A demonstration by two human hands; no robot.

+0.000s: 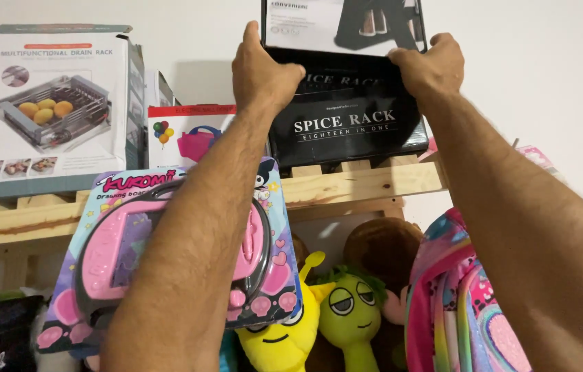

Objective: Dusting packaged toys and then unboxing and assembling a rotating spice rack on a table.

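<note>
a shop stockroom: boxed housewares and packaged toys crowd rough wooden shelves.

A pale, unpainted wooden slat shelf runs along the white wall. Directly on it stand three boxes — a large white cardboard box picturing a metal drain rack at the left, a smaller white box with a red top strip just beside it, and a glossy black cardboard box to the right.
</note>
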